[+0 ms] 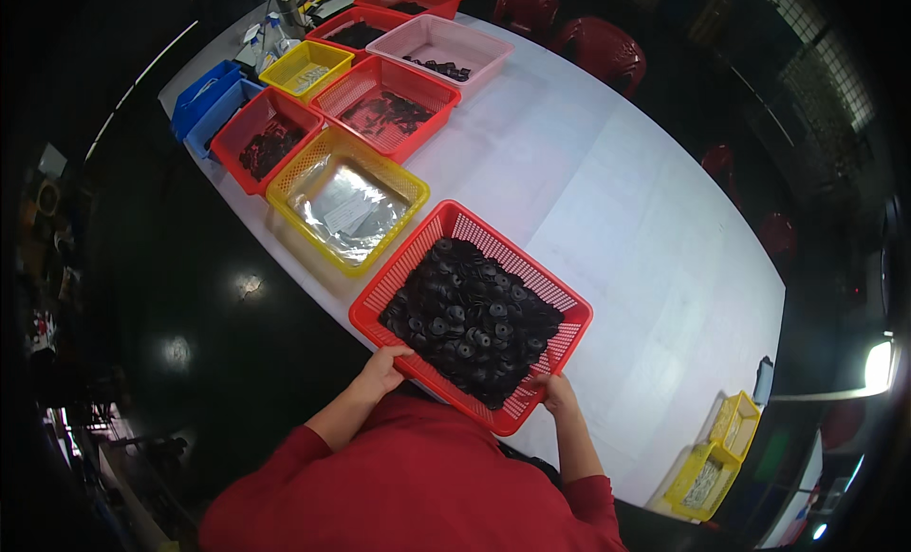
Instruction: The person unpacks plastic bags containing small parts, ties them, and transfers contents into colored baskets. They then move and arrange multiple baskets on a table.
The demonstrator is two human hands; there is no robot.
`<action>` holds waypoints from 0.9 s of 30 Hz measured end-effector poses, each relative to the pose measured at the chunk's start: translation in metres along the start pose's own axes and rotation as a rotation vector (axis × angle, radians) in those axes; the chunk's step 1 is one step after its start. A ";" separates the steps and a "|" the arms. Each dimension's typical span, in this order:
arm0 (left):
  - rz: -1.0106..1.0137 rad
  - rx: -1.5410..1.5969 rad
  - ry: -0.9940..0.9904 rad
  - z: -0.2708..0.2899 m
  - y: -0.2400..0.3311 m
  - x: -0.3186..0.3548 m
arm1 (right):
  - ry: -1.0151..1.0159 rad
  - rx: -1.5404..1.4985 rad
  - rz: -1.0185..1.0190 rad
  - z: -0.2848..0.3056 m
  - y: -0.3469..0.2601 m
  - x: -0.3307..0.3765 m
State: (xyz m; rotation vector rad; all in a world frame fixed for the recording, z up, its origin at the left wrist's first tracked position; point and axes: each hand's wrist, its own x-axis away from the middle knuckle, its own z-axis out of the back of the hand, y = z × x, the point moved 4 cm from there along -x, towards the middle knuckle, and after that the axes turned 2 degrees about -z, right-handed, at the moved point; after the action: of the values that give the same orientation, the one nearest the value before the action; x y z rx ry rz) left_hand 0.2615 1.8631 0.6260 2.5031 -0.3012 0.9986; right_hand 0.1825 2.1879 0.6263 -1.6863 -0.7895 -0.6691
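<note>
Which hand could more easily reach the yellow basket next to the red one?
Probably the left hand. It grips the red basket at its left near corner, the side where the yellow basket sits. The right hand holds the far corner.

The small black parts (470, 319) heaped in the near red basket (418, 253) are too small to tell apart, and the lower layers lie hidden under the top ones. The left hand (384, 367) at 7 o'clock of that basket and the right hand (558, 392) at 5 o'clock each hide some fingers behind its rim. The clear bag (346, 210) in the yellow basket (294, 177) glares, so its contents stay unreadable. At 5 o'clock on the table, the contents of two yellow bins (721, 452) are blurred.
</note>
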 end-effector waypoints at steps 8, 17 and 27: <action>0.067 -0.056 0.027 -0.012 0.007 0.006 | 0.116 -0.102 0.124 -0.004 0.003 0.029; 0.116 -0.100 -0.232 0.010 0.000 -0.090 | 0.240 -0.131 0.453 0.008 0.037 0.000; -0.001 -0.136 -0.261 0.034 0.008 -0.026 | 0.086 -0.098 0.506 -0.012 0.066 0.019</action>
State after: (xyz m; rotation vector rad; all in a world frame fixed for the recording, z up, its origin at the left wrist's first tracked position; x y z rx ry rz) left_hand 0.2609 1.8417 0.5883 2.5067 -0.4307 0.6272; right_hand 0.2452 2.1681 0.6046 -1.8366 -0.2500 -0.4258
